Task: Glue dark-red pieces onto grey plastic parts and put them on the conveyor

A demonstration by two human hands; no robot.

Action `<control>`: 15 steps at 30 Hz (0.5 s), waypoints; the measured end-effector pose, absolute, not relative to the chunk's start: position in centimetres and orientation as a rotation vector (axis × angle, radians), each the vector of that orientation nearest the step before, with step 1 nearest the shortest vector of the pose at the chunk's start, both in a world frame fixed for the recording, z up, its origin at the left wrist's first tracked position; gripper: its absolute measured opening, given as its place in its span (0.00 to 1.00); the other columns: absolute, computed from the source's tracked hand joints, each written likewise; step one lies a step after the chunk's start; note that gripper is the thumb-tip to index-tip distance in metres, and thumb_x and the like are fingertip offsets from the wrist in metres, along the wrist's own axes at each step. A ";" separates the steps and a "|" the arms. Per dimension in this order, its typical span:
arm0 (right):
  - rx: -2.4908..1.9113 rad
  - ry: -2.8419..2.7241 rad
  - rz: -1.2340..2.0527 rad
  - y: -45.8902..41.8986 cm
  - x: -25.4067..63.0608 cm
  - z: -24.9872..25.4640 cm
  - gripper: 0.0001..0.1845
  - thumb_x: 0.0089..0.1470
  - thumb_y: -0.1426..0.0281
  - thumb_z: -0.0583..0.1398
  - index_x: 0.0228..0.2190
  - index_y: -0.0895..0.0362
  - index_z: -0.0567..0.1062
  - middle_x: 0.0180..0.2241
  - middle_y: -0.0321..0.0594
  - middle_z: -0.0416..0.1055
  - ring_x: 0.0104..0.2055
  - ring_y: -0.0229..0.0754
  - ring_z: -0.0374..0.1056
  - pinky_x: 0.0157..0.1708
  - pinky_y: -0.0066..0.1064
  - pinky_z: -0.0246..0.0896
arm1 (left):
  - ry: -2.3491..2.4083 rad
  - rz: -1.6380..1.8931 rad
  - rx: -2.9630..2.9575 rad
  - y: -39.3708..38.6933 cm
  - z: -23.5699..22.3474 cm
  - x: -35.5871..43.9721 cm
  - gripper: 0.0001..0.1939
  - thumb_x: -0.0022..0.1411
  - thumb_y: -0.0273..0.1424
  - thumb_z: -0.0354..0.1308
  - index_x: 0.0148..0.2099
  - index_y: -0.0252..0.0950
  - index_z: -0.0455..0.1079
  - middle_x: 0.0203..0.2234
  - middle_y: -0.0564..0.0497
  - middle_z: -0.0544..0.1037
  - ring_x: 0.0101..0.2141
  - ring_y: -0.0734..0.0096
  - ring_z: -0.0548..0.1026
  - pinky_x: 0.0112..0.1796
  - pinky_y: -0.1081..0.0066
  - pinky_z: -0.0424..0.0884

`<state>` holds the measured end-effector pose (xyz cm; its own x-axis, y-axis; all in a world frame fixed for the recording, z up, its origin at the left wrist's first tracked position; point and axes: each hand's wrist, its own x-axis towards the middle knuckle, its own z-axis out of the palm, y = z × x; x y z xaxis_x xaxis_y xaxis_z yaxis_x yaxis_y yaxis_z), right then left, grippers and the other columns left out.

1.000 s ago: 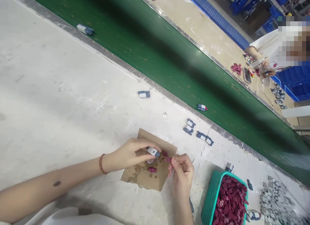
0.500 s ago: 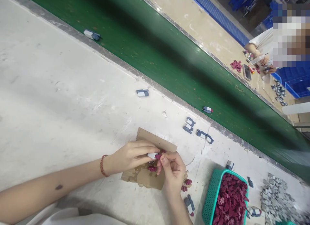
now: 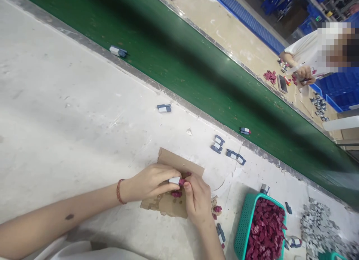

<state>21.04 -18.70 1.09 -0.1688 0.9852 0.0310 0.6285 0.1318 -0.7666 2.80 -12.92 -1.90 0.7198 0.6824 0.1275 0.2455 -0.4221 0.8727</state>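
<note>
My left hand pinches a small light-grey plastic piece between thumb and fingers. At its right end a maroon plastic piece sticks out, gripped by the closed thumb and fingertips of my right hand. The two pieces meet; how far one sits inside the other I cannot tell. Under both hands lies a stained cardboard sheet, with another maroon piece on it.
A green basket of maroon pieces stands right, beside a heap of grey pieces. Several grey-and-blue assemblies lie on the white table. Beyond runs a green conveyor belt; across it a co-worker's hand handles parts.
My right hand has rolled over and its fingers have curled in closer around the maroon piece. The assemblies on the belt have travelled right and towards me. My left hand keeps its pinch.
</note>
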 end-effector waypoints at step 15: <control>-1.851 -1.686 0.666 -22.1 25.6 5.1 0.18 0.68 0.63 0.46 0.31 0.53 0.71 0.29 0.38 0.71 0.32 0.41 0.68 0.33 0.30 0.60 | 0.835 0.713 1.997 -13.4 -2.7 2.2 0.10 0.64 0.44 0.54 0.43 0.48 0.72 0.30 0.54 0.82 0.25 0.61 0.78 0.26 0.68 0.68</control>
<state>25.56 -22.06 5.08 0.0929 0.9957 0.0007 0.7267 -0.0673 -0.6836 2.24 -13.43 -2.73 0.6167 0.7677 0.1742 0.2926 -0.4290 0.8546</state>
